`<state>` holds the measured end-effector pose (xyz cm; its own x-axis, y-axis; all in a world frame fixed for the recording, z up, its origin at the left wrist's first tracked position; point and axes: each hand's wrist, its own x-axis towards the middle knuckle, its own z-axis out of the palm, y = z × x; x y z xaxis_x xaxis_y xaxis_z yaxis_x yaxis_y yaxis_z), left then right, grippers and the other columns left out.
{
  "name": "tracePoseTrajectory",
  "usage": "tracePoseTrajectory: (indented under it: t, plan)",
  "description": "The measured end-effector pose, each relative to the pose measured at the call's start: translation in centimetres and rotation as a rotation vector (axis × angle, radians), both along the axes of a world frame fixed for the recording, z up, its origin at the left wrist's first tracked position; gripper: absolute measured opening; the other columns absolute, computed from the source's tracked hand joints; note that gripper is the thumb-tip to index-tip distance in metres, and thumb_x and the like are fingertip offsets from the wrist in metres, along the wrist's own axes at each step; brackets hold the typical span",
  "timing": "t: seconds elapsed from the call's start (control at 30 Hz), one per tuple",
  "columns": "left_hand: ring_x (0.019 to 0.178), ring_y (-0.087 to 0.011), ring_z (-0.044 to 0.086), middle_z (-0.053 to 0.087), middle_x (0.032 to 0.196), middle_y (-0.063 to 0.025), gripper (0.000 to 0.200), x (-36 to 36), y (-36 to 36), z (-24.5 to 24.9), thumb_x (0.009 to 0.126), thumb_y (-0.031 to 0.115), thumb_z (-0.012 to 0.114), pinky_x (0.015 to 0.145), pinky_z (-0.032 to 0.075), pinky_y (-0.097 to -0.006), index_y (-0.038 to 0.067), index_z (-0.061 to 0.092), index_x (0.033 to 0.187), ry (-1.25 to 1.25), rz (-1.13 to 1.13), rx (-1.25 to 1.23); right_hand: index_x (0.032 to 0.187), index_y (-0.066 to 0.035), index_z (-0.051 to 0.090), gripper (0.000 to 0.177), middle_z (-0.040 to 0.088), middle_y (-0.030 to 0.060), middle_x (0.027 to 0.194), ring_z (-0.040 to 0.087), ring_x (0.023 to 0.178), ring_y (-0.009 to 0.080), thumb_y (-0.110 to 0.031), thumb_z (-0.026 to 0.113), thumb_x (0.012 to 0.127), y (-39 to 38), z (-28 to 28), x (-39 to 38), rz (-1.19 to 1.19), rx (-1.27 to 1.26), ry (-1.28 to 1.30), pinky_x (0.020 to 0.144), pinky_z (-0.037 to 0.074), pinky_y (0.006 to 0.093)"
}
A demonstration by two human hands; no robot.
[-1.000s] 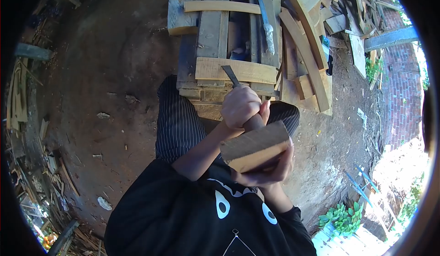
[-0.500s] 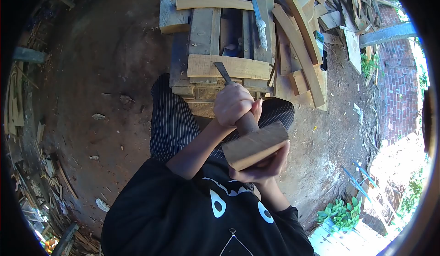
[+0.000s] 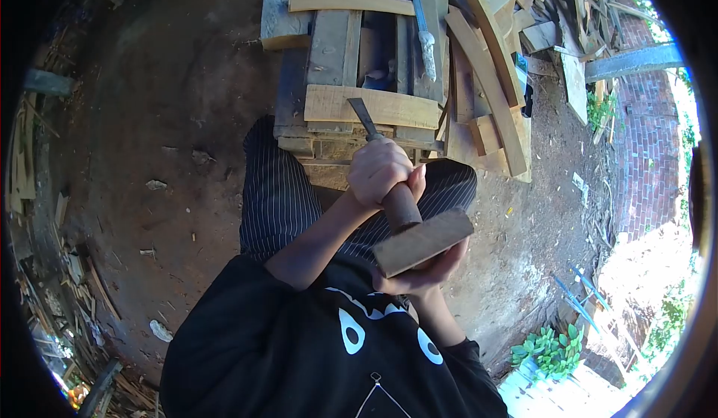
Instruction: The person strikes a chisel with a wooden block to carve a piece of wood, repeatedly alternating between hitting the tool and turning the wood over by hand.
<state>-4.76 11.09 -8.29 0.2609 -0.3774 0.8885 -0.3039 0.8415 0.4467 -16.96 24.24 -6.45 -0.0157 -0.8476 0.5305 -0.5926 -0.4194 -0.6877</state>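
Observation:
My left hand [image 3: 379,173] is wrapped round the handle of a chisel [image 3: 360,111]. Its flat metal blade points away from me, overlapping a pale, slightly curved wood piece [image 3: 329,105] at the near end of the workbench. Below the fist the round brown handle runs down to a thick wooden block [image 3: 423,243], which overlaps the handle's end in this view. From beneath and the right, my right hand [image 3: 441,268] grips that block, its fingers partly hidden behind it.
Another narrow wood strip [image 3: 351,3] lies across the workbench [image 3: 329,51]. A blue blade with a white wrapped handle [image 3: 427,48] rests on its right side. Long curved boards [image 3: 486,81] are stacked to the right, and wood scraps line the ground at left.
The block in my right hand has turned and shifted slightly, showing a different face. My left hand and the chisel have stayed nearly in place over the curved piece.

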Motion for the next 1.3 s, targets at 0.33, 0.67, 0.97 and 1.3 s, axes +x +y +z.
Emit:
tracePoseTrajectory:
  t: [0.33,0.67,0.97,1.3]
  plan:
    - [0.051,-0.0201,0.059,0.055,0.059,-0.0029,0.025,0.3,0.3,-0.4,0.072,-0.001,0.068,0.051,0.048,-0.0306,0.009,0.046,0.065,-0.019,0.029,0.023,0.1,-0.001,0.052,0.064,0.059,0.0102,0.086,0.059,0.075,0.0196,-0.04,0.084,0.061,0.1,0.4,0.9,-0.033,-0.088,-0.039,0.067,0.048,0.0304]
    - [0.05,-0.021,0.059,0.054,0.058,-0.0034,0.025,1.0,0.4,0.8,0.068,-0.003,0.068,0.053,0.05,-0.0322,0.008,0.046,0.064,-0.063,-0.008,0.012,0.126,-0.001,0.04,0.084,0.054,0.017,0.095,0.056,0.077,0.0243,-0.038,0.081,0.063,2.4,-2.0,-2.4,-0.029,0.114,-0.16,0.064,0.046,0.0345]
    - [0.052,-0.0216,0.061,0.056,0.059,-0.0044,0.021,2.9,0.6,1.1,0.069,-0.003,0.067,0.054,0.052,-0.0328,0.007,0.049,0.065,-0.054,-0.048,0.059,0.135,0.006,0.027,0.121,0.045,0.0186,0.103,0.051,0.072,0.021,-0.045,0.089,0.045,-0.2,0.0,1.1,0.041,-0.221,-0.094,0.058,0.044,0.0318]
    - [0.053,-0.0215,0.062,0.057,0.06,-0.0053,0.021,3.1,0.8,0.7,0.069,-0.002,0.066,0.056,0.053,-0.0326,0.008,0.048,0.064,0.011,-0.003,0.082,0.117,0.009,0.049,0.069,0.058,0.0191,0.081,0.058,0.07,0.0235,-0.045,0.07,0.08,-2.7,3.6,3.1,0.165,-0.064,-0.035,0.061,0.048,0.0323]
